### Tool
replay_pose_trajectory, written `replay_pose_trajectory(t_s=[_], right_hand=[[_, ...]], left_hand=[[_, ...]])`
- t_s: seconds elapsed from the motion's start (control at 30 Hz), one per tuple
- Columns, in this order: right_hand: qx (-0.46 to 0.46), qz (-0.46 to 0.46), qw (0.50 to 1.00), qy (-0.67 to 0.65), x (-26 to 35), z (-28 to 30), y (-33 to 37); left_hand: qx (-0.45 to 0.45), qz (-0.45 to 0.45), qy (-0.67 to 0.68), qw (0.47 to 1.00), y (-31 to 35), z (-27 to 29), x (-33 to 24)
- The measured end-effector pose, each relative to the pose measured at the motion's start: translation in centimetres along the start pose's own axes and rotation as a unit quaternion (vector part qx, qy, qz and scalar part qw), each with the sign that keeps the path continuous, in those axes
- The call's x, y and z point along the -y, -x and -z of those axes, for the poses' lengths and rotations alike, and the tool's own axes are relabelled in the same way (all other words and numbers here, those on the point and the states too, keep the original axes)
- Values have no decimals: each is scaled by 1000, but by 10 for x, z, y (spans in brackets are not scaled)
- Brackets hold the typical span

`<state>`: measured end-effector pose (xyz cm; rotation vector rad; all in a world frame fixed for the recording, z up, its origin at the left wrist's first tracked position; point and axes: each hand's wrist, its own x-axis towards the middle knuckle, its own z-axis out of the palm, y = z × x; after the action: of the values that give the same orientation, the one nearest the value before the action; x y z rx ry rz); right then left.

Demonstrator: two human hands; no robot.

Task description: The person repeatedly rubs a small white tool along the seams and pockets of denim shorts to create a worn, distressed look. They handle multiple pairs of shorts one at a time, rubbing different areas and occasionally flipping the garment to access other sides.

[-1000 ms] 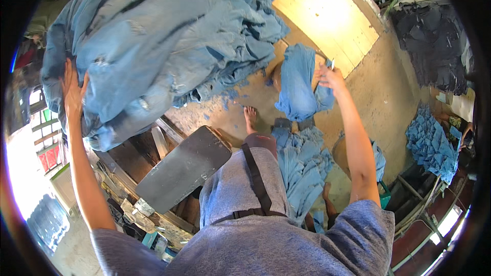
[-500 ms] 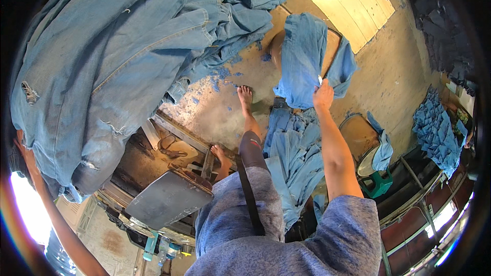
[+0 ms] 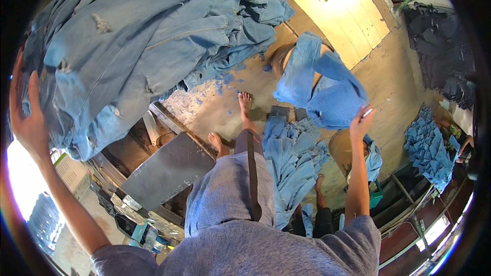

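Note:
My right hand [image 3: 361, 121] is closed on a blue denim piece [image 3: 335, 89], lifting its near right corner. A small white stick-like thing [image 3: 368, 113] pokes out of the same fist; its kind is unclear. The rest of the denim drapes over a round brown stool or drum [image 3: 280, 60]. My left hand [image 3: 29, 117], fingers spread, is at the left edge of a big heap of faded, ripped jeans [image 3: 133, 56]. Whether it touches the heap I cannot tell.
Loose denim [image 3: 294, 153] lies between my legs and right arm. A grey seat panel [image 3: 169, 171] stands at my left. Cut blue pieces [image 3: 432, 140] and dark cloth [image 3: 440, 46] are stacked at right. Another person's bare leg [image 3: 319, 191] shows below the loose denim.
My right hand has moved right and nearer, pulling the denim across the stool. My left hand has risen along the heap's edge with its fingers spreading. The head view has shifted slightly.

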<state>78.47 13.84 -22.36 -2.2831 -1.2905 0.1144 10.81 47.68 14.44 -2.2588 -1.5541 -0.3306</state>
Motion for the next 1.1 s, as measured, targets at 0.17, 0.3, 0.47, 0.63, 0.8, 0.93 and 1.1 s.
replay_pose_trajectory(t_s=[0.17, 0.3, 0.47, 0.63, 0.8, 0.93, 1.1], right_hand=[[-75, -13, 983, -164, 121, 109, -58], [-115, -72, 867, -480, 245, 188, -78], [-111, -64, 791, -599, 335, 240, -86], [-62, -64, 761, -642, 343, 222, -104], [26, -10, 943, -330, 324, 153, -104], [135, 50, 898, -416, 320, 92, -9], [126, 105, 933, -319, 355, 23, 58]], left_hand=[[226, 209, 526, 793, 86, 2, -198], [424, 127, 651, 617, 120, -34, -331], [298, 305, 806, 411, 84, -27, -382], [293, 366, 871, 144, 57, 1, -311], [362, 355, 853, 122, 71, 7, -295], [330, 433, 799, 257, 74, -33, -315], [326, 456, 798, 221, 88, -70, -320]])
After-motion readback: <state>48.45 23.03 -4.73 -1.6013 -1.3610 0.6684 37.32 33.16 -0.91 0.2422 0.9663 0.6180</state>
